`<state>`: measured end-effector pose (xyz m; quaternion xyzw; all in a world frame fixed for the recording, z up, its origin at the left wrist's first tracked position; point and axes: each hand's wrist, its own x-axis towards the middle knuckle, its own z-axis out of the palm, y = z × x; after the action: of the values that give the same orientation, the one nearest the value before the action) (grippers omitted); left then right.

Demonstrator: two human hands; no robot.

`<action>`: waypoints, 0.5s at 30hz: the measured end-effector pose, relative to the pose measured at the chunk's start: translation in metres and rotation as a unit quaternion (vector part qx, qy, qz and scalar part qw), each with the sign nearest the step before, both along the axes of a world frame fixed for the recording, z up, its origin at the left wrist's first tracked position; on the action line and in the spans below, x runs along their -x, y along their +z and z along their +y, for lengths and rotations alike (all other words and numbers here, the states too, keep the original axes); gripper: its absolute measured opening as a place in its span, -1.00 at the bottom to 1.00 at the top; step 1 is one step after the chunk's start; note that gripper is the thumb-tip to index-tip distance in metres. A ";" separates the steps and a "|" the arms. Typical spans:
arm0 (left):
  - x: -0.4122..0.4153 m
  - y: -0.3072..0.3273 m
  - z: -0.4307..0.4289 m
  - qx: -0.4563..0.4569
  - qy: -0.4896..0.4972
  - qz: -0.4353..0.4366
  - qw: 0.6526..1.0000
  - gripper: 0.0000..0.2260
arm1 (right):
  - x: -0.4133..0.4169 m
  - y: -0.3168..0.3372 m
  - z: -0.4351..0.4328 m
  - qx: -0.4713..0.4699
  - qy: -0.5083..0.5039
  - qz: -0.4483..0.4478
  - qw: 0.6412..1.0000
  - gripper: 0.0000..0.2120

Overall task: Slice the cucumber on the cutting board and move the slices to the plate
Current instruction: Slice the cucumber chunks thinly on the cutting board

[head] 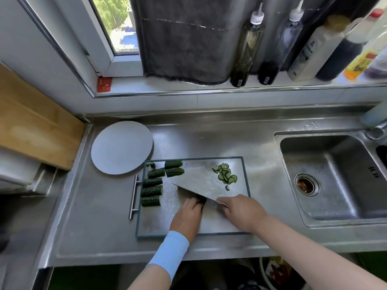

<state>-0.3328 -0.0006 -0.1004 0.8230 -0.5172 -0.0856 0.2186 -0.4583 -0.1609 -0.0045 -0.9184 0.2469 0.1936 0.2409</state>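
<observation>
Left hand: the left hand [187, 214] lies palm down on the cutting board [159, 225], fingers curled over a dark cucumber piece [199, 200] and pressing it to the board; a pale blue sleeve [170, 251] covers the wrist
Right hand: the right hand [240, 212] is wrapped around the handle of a cleaver [196, 185], fingers closed tight; the handle itself is hidden in the grip
Cleaver: its broad blade slants up and to the left from the right hand, edge down against the held piece, right next to the left fingertips
Cucumber chunks: six short unsliced chunks [151, 191] sit along the left side of the board, three stacked in a column near the left edge, three more further back; a small cut end [151, 164] lies in the far left corner
Slices: a small heap of thin slices [225, 174] rests at the far right of the board, well apart from the chunks, one stray slice just in front of it
Plate: a round white plate [121, 147] stands on the steel counter [83, 227], just beyond the board's far left corner, with no slices on it
Sink: a steel sink [326, 176] lies to the right of the board
Windowsill: a row of bottles [248, 47] stands behind, beside a dark cloth [184, 38]
</observation>
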 end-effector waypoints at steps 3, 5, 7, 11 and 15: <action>0.007 0.001 -0.001 0.017 0.024 0.005 1.000 -0.61 | 0.002 -0.003 -0.007 -0.008 0.020 0.000 1.000 -0.77; 0.012 0.005 -0.001 0.036 0.038 -0.002 0.999 -0.67 | 0.004 -0.005 -0.007 -0.010 0.033 0.003 0.999 -0.80; 0.016 0.006 -0.003 0.044 0.049 -0.013 0.998 -0.81 | 0.005 -0.006 -0.005 -0.011 0.041 0.002 0.999 -0.81; 0.020 0.008 -0.009 0.055 0.076 -0.027 0.995 -0.75 | 0.008 -0.010 -0.004 -0.020 0.041 -0.007 0.999 -0.83; 0.022 0.010 -0.011 0.054 0.101 -0.027 0.993 -0.76 | 0.005 -0.008 -0.009 -0.012 0.055 -0.014 0.998 -0.81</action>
<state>-0.3549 -0.0117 -0.0909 0.8599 -0.4413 -0.0125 0.2563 -0.4634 -0.1698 -0.0120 -0.9303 0.1904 0.1965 0.2442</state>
